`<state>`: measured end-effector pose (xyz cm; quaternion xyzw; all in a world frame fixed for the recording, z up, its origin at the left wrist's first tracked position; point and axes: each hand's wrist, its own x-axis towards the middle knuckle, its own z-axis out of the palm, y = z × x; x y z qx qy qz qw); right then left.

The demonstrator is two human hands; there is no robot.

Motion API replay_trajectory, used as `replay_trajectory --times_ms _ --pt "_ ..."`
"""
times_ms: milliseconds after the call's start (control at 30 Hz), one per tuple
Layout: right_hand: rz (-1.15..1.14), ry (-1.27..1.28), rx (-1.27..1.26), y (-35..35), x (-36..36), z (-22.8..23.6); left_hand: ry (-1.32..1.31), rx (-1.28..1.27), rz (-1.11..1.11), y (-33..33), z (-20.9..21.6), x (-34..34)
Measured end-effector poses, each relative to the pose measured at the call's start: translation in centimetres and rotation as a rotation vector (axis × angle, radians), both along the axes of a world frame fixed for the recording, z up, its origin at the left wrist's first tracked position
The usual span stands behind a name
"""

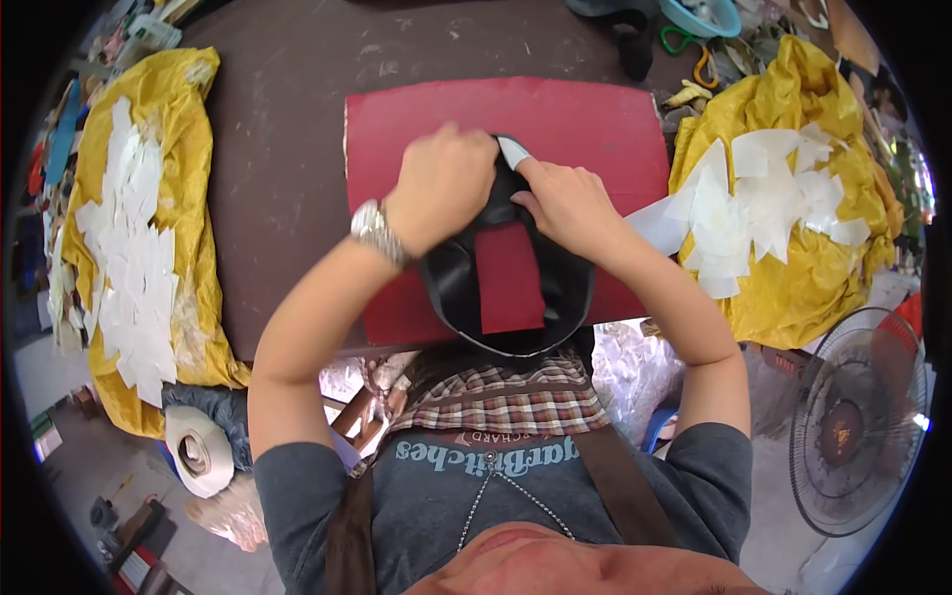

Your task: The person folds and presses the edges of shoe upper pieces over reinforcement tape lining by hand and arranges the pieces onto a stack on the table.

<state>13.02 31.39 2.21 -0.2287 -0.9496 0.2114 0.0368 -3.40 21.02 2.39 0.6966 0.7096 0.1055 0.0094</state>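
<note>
On a red board [595, 129] in front of me lies a black leather piece [451, 283], looped and shaped like a shoe upper. A red strip [509, 278] hangs within its loop toward my body. At its far end a small white piece [513, 152] sits against the leather. My left hand [446, 183], slightly blurred, is closed at the left side of that end; its fingertips are hidden. My right hand [570, 203] grips the leather from the right, thumb below and index finger at the white piece.
Yellow sacks bearing cut white pieces flank me at left [129, 258] and right [754, 188] of the dark brown table [278, 149]. Scissors with looped handles [677, 40] and a blue bowl [729, 18] lie at the far right. A fan [843, 426] stands near right; a white roll [198, 449] is near left.
</note>
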Motion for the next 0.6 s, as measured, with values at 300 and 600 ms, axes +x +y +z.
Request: replay_trajectory --times_ms 300,600 --pt "0.859 0.274 0.642 -1.5 -3.3 6.0 -0.731 -0.021 0.081 -4.1 2.1 -4.2" --pt "0.501 0.660 0.145 -1.2 -5.1 4.3 -0.461 0.129 0.667 -13.9 -1.7 1.6"
